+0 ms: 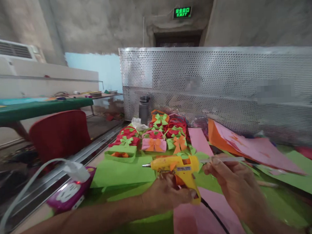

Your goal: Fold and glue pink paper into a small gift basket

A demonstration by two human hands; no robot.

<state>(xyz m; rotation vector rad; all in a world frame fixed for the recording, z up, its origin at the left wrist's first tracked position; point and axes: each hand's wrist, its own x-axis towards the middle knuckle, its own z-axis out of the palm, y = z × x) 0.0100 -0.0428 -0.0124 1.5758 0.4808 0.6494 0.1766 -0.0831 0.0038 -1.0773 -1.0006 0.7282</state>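
And here is the left forearm [103, 215], closest to us, sweeping in low from the near left, almost level, with the left hand [164, 197] at its end. That hand is clenched around the handle of a yellow hot glue gun [171, 163], held up over the middle of the worktable, nozzle pointing left!

Over on the right, the right hand [235, 182] angles up from the near right, wrist raised, fingertips bent inward, pinching a translucent glue stick [231, 159] just behind the gun. The stick lies nearly level, in line with the barrel; whether its tip is inside, I cannot tell.

Down from the handle runs a black cord [216, 217], crossing a pink sheet [203, 212] at the near edge. Left of the gun, a light green sheet [117, 173] lies flat, and beyond it sits a cluster of little handbags [154, 145] in green, pink and red, dressed with bows.

To the left, a purple power strip [67, 196] carries a white plug [76, 171]. On the right, a pink-and-orange stack of sheets [241, 138]; at the far side, a grey bottle [143, 110] stands upright before a perforated metal panel [221, 68].
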